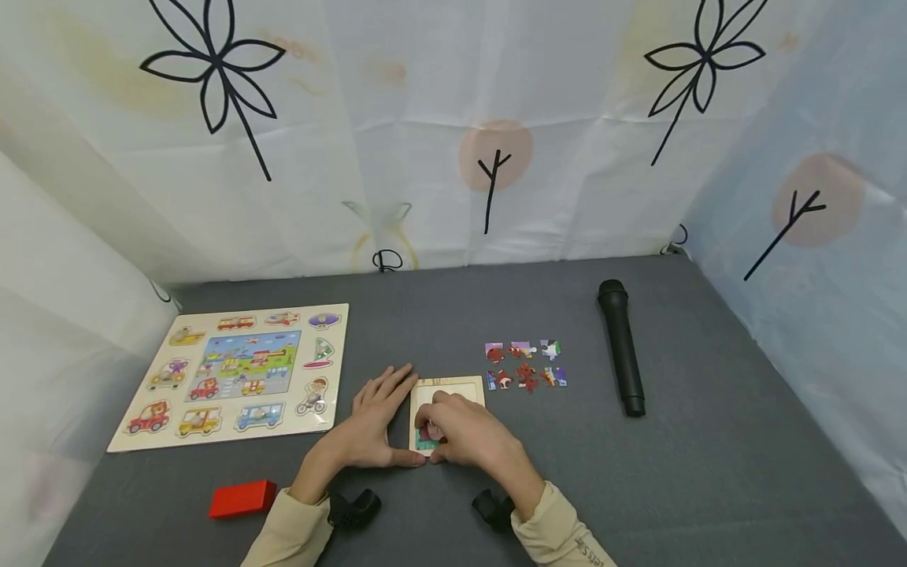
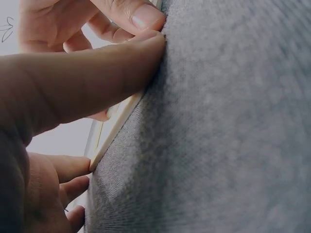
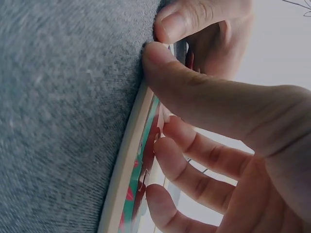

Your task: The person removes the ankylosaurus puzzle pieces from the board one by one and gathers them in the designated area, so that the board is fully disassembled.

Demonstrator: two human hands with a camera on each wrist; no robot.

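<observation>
A small wooden jigsaw puzzle tray lies flat on the table between both hands. My left hand is spread around its left side, with straight fingers at the left edge and the thumb along the near edge. My right hand bends over the tray, its curled fingers holding a brownish-red jigsaw piece down in it. Its thumb rests at the near rim, next to the left thumb. Green and red printed parts show beneath; the fingers hide much of the tray's inside.
Several loose jigsaw pieces lie in two rows right of the tray. A black microphone lies farther right. At the left are a vehicle peg-puzzle board and a red block. Printed cloth walls surround the grey table.
</observation>
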